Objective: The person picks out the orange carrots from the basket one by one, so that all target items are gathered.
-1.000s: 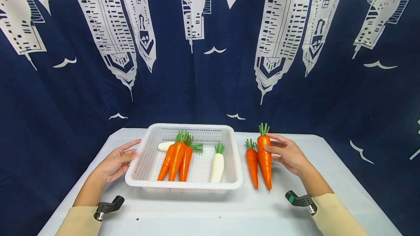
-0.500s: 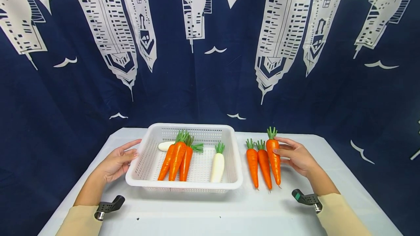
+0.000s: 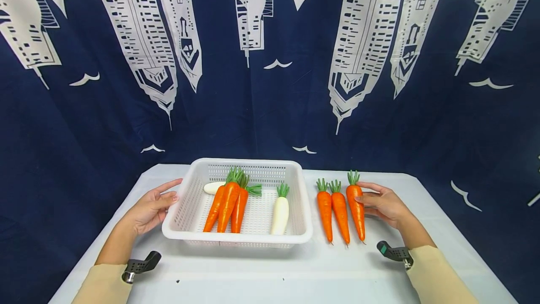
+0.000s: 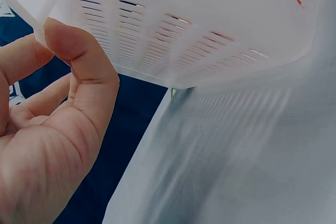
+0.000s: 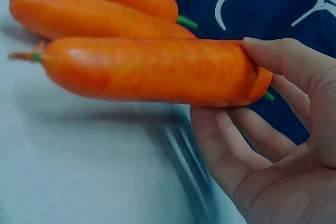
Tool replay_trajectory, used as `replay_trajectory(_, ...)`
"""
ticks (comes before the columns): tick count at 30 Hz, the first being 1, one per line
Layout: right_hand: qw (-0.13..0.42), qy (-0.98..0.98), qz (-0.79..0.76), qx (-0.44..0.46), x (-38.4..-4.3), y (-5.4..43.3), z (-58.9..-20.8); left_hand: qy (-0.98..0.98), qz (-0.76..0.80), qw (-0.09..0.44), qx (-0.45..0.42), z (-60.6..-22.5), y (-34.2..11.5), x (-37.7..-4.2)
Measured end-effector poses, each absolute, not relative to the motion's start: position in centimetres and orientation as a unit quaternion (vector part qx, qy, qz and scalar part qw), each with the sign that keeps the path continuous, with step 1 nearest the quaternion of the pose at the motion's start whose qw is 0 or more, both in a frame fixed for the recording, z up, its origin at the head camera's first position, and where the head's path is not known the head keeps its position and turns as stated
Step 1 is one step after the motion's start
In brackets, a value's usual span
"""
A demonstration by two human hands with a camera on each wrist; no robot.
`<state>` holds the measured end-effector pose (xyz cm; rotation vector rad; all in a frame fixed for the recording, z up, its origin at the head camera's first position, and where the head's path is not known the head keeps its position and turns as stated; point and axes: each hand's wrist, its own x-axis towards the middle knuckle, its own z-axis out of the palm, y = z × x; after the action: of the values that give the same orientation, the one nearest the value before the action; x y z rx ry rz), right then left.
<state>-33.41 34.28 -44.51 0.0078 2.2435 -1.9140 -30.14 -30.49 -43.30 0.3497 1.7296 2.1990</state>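
Observation:
My left hand pinches the left rim of a white perforated plastic basket; the left wrist view shows the thumb and a finger on that rim. Inside lie three orange carrots bunched together, a white radish at the right, and a white root piece partly hidden behind the carrots. My right hand holds a carrot near its leafy end, between thumb and fingers. Whether that carrot touches the table cannot be told. Two more carrots lie side by side to its left.
A white cloth covers the table. Behind it hangs a dark blue curtain printed with white buildings and birds. The basket stands at the middle left, with the row of carrots right of it.
My right hand has carried its carrot to the right and lower, uncovering the middle carrot of the row. The left hand and the basket have stayed put.

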Motion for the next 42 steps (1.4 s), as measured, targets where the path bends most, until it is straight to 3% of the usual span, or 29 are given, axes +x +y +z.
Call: replay_trajectory(42,0.128,0.801,-0.583,0.031,-34.8,34.7,-45.6,0.612,0.766,0.160,0.117,-43.3,-30.5,-30.2)
